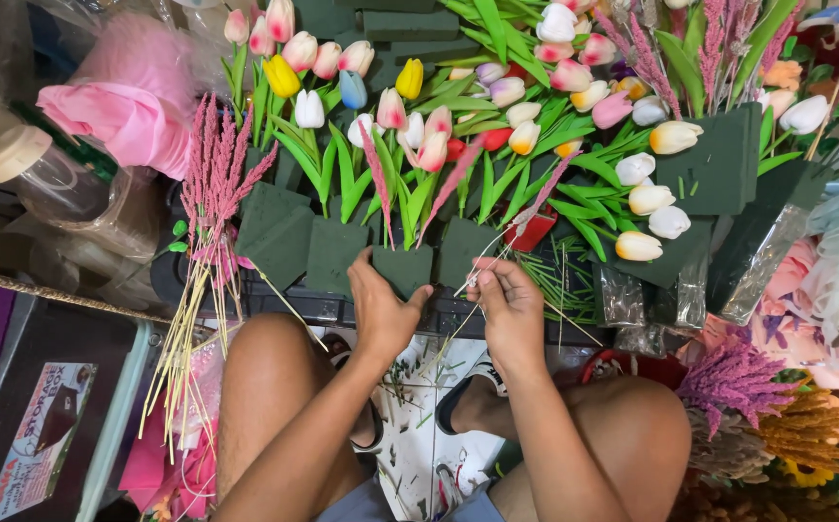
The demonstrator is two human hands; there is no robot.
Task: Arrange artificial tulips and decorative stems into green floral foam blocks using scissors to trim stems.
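My left hand [381,309] grips the near side of a dark green foam block [405,266] that carries artificial tulips [395,121] and a pink feathery sprig [378,184]. My right hand [508,307] pinches the thin stem of another pink sprig [545,188], which slants up and to the right over the neighbouring foam block [463,246]. More foam blocks [279,237] stand in a row to the left, and another one [719,164] bears white and yellow tulips to the right. My knees frame the lower part of the view.
A bundle of pink sprigs with pale stems [209,251] leans at the left. Pink fabric [130,106] and a plastic jar [47,169] lie beyond it. Purple and orange dried flowers [767,406] are piled at the right. A dark box [47,406] sits lower left.
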